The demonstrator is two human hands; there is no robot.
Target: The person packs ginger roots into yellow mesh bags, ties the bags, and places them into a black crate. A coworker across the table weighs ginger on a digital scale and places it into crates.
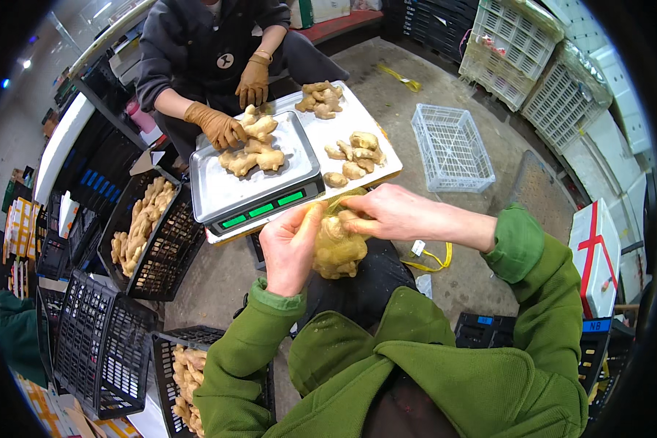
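Between my hands hangs a yellow mesh net bag (340,253) with ginger roots inside, above my lap. My left hand (292,241) pinches the bag's upper edge between thumb and fingers. On the other side of the opening, my right hand (386,212) grips the net, its fingers close to the ginger at the top. Just beyond lies a white board (290,101) bearing a digital scale (263,202) with a metal pan. Ginger pieces (254,150) rest on that pan. Two loose ginger piles, one far (322,99) and one near (358,156), sit on the board to the scale's right.
A co-worker's gloved hand (216,127) touches the ginger on the scale. Black crates of ginger (167,241) (189,342) stand at left, beside a tilted black crate (101,339). A clear plastic crate (453,148) and yellow net pieces (399,78) (435,263) lie on the floor.
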